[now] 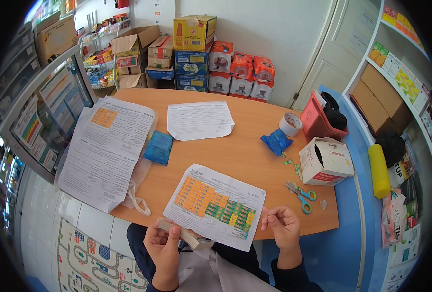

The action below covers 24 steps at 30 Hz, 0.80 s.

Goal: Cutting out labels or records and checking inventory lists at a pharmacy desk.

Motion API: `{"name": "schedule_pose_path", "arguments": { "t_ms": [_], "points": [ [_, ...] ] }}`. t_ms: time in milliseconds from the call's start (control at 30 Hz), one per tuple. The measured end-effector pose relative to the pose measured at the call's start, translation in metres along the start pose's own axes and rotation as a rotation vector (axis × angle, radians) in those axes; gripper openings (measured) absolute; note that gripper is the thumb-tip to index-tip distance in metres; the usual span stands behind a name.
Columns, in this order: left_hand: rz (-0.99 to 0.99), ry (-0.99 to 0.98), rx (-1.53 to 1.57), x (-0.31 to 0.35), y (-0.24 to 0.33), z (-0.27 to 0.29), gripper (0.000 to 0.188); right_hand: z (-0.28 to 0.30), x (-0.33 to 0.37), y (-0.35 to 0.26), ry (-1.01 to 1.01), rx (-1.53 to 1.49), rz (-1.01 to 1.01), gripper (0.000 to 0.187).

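Note:
My left hand (161,243) is closed around a narrow grey-white cardboard box (190,237) at the table's near edge. Just beyond it lies a printed sheet (182,217) covered in part by orange stickers (194,193) and green ones (220,212), with a few yellow among them. Off the sheet's right edge, my right hand (283,225) has its thumb and forefinger pinched together. Whatever may be between those fingertips is too small to make out. Teal-handled scissors (304,195) lie on the table beyond my right hand.
Further printed sheets (96,160) cover the left side, one bearing orange stickers. A blue packet (159,147) and another sheet (200,119) lie mid-table. To the right are a tape roll (290,124), crumpled blue wrapper (276,142), white box (326,161) and red basket (318,118).

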<state>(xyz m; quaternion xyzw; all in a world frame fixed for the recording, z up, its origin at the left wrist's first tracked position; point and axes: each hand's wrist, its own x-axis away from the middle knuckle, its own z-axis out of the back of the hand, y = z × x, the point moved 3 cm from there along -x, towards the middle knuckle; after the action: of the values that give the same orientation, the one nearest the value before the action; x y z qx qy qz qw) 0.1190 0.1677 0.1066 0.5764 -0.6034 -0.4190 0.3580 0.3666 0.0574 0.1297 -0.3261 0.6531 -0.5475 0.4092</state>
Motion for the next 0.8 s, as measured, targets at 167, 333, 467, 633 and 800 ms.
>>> {"name": "schedule_pose_path", "arguments": {
  "t_ms": [167, 333, 467, 633, 800],
  "points": [
    [0.006, -0.003, -0.005, -0.002, -0.002, 0.0, 0.023, 0.001, -0.002, -0.002, 0.142, 0.113, 0.05, 0.02],
    [0.008, 0.004, 0.006, -0.003, 0.002, -0.003, 0.023, 0.021, 0.002, 0.003, 0.136, 0.208, 0.102, 0.016],
    [0.003, -0.018, 0.035, -0.004, 0.001, -0.005, 0.024, 0.012, -0.007, -0.01, 0.286, 0.363, 0.117, 0.016],
    [0.005, 0.01, -0.026, -0.004, 0.004, -0.009, 0.017, 0.015, -0.007, -0.003, 0.34, 0.261, 0.104, 0.01],
    [0.02, 0.01, 0.009, -0.004, -0.001, -0.002, 0.025, 0.018, -0.009, -0.005, 0.352, 0.424, 0.233, 0.006]
  ]
}}
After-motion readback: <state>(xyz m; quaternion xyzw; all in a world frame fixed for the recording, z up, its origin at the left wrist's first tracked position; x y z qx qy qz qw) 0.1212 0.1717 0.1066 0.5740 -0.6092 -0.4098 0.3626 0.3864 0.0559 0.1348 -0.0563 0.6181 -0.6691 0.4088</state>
